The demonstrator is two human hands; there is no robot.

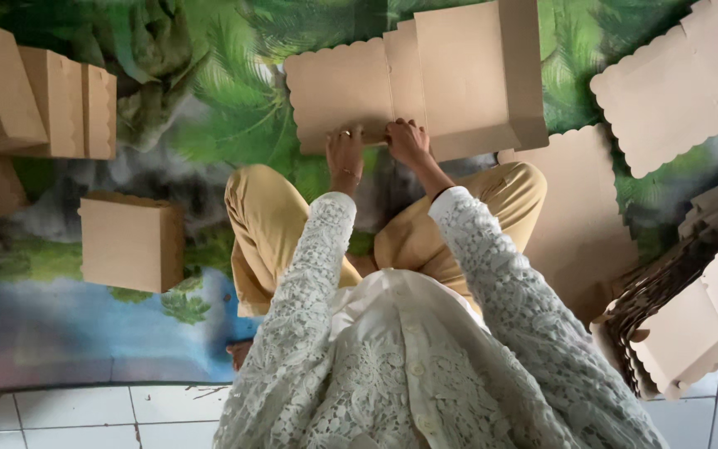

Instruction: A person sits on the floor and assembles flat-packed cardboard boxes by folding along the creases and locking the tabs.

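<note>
Both my hands press fingertips onto a half-folded brown cardboard box blank lying on the patterned mat before my crossed legs: left hand and right hand pinching its near edge. It looks light, stiff, creasable; best held along fold lines.

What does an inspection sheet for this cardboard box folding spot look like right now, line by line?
Surface: printed jungle mat over white floor tiles.
Job's things: brown cardboard box blank, partly folded, scalloped flap lying flat.
Clutter: folded boxes at the picture's left; stack of flat blanks at its right.
Grippers: left hand and right hand both press the blank's near edge.
Cables: nothing seen.
Surroundings: person seated cross-legged, lace sleeves, tan trousers.
</note>
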